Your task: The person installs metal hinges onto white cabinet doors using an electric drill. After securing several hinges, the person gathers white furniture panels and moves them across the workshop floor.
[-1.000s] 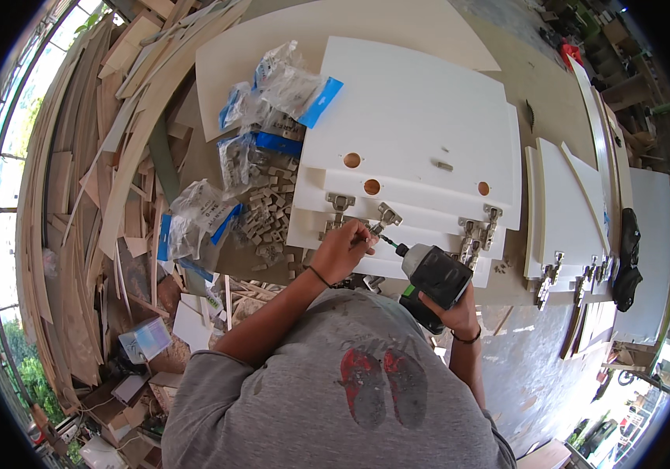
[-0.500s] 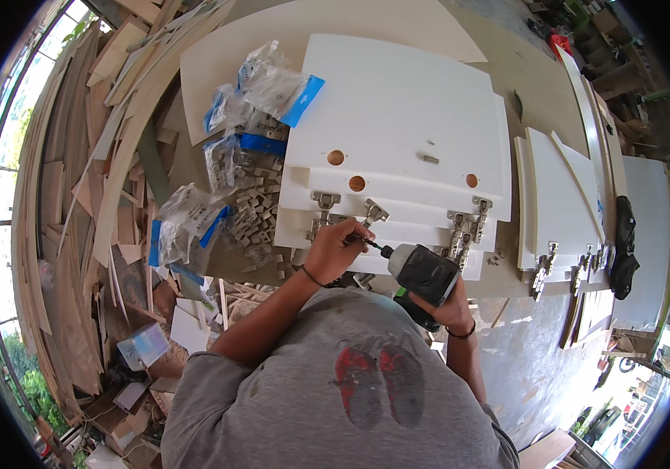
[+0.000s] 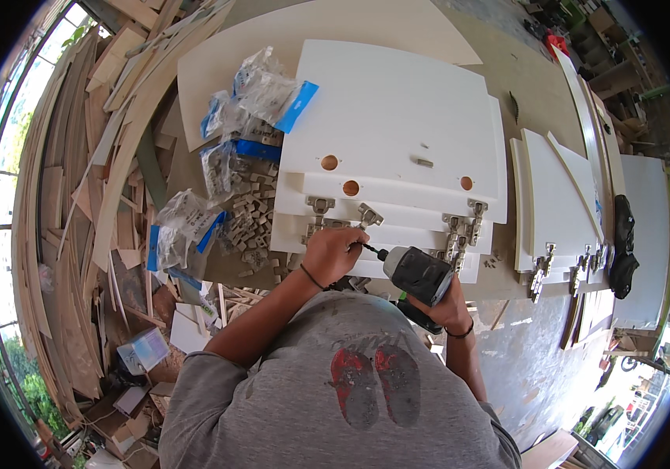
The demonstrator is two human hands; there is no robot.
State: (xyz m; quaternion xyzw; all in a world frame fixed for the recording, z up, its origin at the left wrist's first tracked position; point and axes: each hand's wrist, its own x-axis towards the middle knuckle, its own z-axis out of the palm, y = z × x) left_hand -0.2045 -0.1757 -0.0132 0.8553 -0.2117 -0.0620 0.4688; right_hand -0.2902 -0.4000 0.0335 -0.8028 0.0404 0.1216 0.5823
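Observation:
A cordless drill [image 3: 417, 273] with a dark body is gripped in my right hand [image 3: 446, 306], its long bit pointing left and away from me. The bit's tip meets the fingers of my left hand [image 3: 330, 254], which are closed in a pinch; what they hold, if anything, is hidden. Just beyond those fingers a metal cabinet hinge [image 3: 369, 215] lies askew on the stacked white panels [image 3: 390, 109]. Another hinge [image 3: 320, 205] sits beside it on the left, and several more line the panels' near edge to the right. Round holes show in the upper panels.
Left of the panels lie a heap of small metal hinge parts [image 3: 250, 223] and clear plastic bags [image 3: 265, 90] with blue tops. A smaller white panel stack [image 3: 558, 195] with hinges stands right. Wood offcuts [image 3: 77, 203] crowd the far left; black shoes [image 3: 624, 250] lie right.
The drill has shifted slightly left, and more of its bit shows beside my left fingers. My left hand stays pinched at the tip. The whole view has moved a little.

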